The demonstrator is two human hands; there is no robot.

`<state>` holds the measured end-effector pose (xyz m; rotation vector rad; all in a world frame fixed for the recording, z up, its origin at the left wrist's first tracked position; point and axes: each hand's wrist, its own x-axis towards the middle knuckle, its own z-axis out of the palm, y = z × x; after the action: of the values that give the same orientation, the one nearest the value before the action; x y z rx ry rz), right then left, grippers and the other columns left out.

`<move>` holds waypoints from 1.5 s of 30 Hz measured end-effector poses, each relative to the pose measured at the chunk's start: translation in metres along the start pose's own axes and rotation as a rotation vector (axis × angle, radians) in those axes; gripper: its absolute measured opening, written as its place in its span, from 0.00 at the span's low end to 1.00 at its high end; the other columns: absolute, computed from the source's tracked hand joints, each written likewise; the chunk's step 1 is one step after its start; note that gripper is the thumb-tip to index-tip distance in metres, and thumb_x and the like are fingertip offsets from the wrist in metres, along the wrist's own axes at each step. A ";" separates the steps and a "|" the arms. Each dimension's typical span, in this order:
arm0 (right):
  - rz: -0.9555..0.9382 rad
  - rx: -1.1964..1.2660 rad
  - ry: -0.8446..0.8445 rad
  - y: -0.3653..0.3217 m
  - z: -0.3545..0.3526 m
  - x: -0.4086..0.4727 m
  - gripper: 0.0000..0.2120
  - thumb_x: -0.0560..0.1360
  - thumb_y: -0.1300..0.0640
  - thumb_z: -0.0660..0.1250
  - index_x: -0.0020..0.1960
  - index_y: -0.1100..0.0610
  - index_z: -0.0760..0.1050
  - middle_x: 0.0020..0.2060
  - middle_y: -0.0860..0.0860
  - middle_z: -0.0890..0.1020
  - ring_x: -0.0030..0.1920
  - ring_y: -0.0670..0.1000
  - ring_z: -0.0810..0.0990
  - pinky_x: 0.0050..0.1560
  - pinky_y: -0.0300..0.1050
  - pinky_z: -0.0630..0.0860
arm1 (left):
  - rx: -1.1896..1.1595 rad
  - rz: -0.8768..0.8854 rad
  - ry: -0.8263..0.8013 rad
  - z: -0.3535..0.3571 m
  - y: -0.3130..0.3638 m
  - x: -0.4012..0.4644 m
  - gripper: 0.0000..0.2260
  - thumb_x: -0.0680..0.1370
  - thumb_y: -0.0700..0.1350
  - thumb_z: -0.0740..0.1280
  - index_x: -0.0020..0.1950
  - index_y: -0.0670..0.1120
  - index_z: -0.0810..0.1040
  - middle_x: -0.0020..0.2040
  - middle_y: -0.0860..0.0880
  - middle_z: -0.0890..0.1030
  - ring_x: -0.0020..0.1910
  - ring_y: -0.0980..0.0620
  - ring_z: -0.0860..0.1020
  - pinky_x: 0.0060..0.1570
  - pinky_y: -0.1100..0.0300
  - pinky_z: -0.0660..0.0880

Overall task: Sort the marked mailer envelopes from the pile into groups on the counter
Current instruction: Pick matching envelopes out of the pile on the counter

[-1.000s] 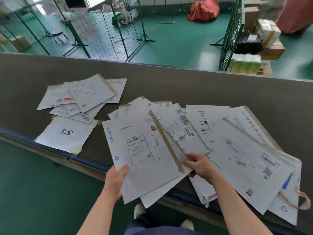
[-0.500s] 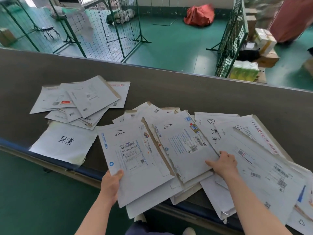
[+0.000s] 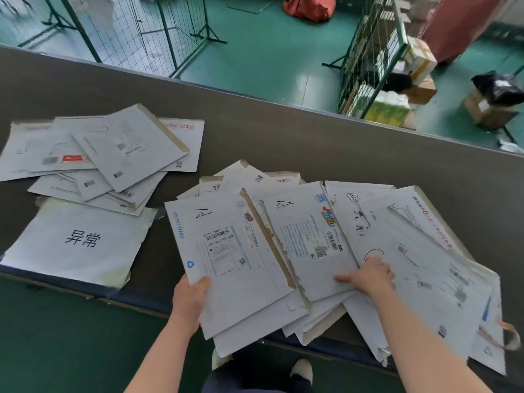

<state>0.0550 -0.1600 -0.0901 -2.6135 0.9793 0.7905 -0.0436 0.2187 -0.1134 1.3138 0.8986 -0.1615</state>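
- Head view, the only one given: mailer envelopes (image 3: 326, 251) lay fanned in a loose pile on the near part of a dark grey counter (image 3: 312, 143), several hanging over its blue front edge toward the person standing there.
- The left hand (image 3: 190, 300) pinched the near left corner of the front envelope (image 3: 226, 256), thumb on top and fingers hidden beneath. That envelope carried a handwritten mark that looked like an A, above a barcode label.
- The right hand (image 3: 368, 276) lay on the pile with the thumb stretched left across a second A-marked envelope (image 3: 309, 239) and the fingers bent down onto a sheet marked with a hand-drawn oval. Whether it was pinching an edge or only pressing, I could not tell.
- Envelopes marked B showed further right in the fan, partly covered by a large white mailer (image 3: 442, 279).
- A sorted group (image 3: 107, 157) sat well apart at the left of the counter, and just in front of it lay a white sheet (image 3: 79, 245) with two large printed Chinese characters.
- Judgement on doing this step well: the overhanging sheets looked ready to slide to the floor, so the right hand would do best to pin the pile while the left drew its envelope clear.
- The two A marks suggested pairing those envelopes. Each mark should be read before a sheet is lifted, since many were half hidden by overlap.
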 end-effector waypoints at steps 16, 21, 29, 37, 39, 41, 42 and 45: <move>-0.402 0.291 0.093 0.079 0.008 -0.011 0.43 0.75 0.46 0.75 0.81 0.45 0.53 0.60 0.58 0.74 0.59 0.60 0.76 0.55 0.55 0.73 | 0.009 0.080 0.077 0.036 -0.045 -0.064 0.12 0.83 0.35 0.64 0.65 0.46 0.77 0.56 0.48 0.83 0.55 0.43 0.82 0.57 0.45 0.78; -0.365 0.288 -0.010 0.107 -0.007 0.011 0.37 0.70 0.44 0.78 0.73 0.53 0.67 0.62 0.57 0.76 0.62 0.60 0.77 0.60 0.54 0.74 | -0.047 0.037 0.143 0.056 -0.074 -0.089 0.15 0.83 0.34 0.62 0.69 0.44 0.76 0.63 0.41 0.81 0.58 0.38 0.81 0.63 0.40 0.76; -0.537 0.397 0.253 0.123 -0.002 0.008 0.19 0.73 0.56 0.78 0.58 0.61 0.76 0.61 0.59 0.74 0.62 0.60 0.73 0.62 0.56 0.74 | -0.119 0.069 0.158 0.077 -0.079 -0.121 0.19 0.85 0.35 0.61 0.76 0.42 0.71 0.67 0.41 0.79 0.62 0.37 0.79 0.67 0.37 0.73; -0.666 1.225 -0.224 0.089 -0.028 -0.034 0.11 0.82 0.61 0.67 0.54 0.45 0.81 0.48 0.49 0.86 0.47 0.52 0.84 0.47 0.51 0.83 | -0.351 0.131 0.073 0.048 -0.063 -0.161 0.16 0.85 0.37 0.58 0.71 0.47 0.75 0.62 0.44 0.84 0.58 0.41 0.84 0.51 0.43 0.83; -0.653 1.308 -0.384 0.068 -0.023 -0.047 0.13 0.81 0.65 0.67 0.54 0.48 0.82 0.49 0.45 0.87 0.51 0.47 0.85 0.51 0.45 0.83 | -0.413 0.147 0.126 0.023 -0.064 -0.165 0.18 0.85 0.37 0.58 0.74 0.46 0.72 0.65 0.44 0.83 0.61 0.40 0.82 0.54 0.42 0.82; -0.711 1.264 -0.507 0.044 -0.014 -0.070 0.13 0.81 0.67 0.66 0.53 0.51 0.84 0.48 0.46 0.88 0.50 0.48 0.86 0.51 0.47 0.83 | -0.490 0.166 0.188 -0.007 -0.070 -0.171 0.19 0.85 0.37 0.58 0.75 0.47 0.71 0.67 0.43 0.81 0.63 0.41 0.81 0.55 0.42 0.82; -0.741 1.233 -0.556 0.033 -0.008 -0.082 0.13 0.81 0.68 0.66 0.52 0.51 0.84 0.48 0.47 0.87 0.51 0.50 0.85 0.51 0.50 0.84 | -0.530 0.169 0.216 -0.020 -0.072 -0.175 0.18 0.85 0.37 0.58 0.75 0.47 0.72 0.67 0.44 0.81 0.62 0.41 0.82 0.55 0.42 0.82; -0.783 1.125 -0.699 -0.001 0.017 -0.120 0.11 0.81 0.68 0.66 0.53 0.55 0.84 0.49 0.50 0.86 0.50 0.55 0.84 0.46 0.52 0.84 | -0.633 0.200 0.289 -0.061 -0.085 -0.186 0.17 0.85 0.37 0.57 0.71 0.48 0.75 0.65 0.44 0.82 0.57 0.45 0.84 0.52 0.45 0.83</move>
<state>-0.0262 -0.0882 -0.0360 -1.3466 0.0523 0.5785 -0.2455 0.1780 -0.0567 0.8304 0.9497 0.4500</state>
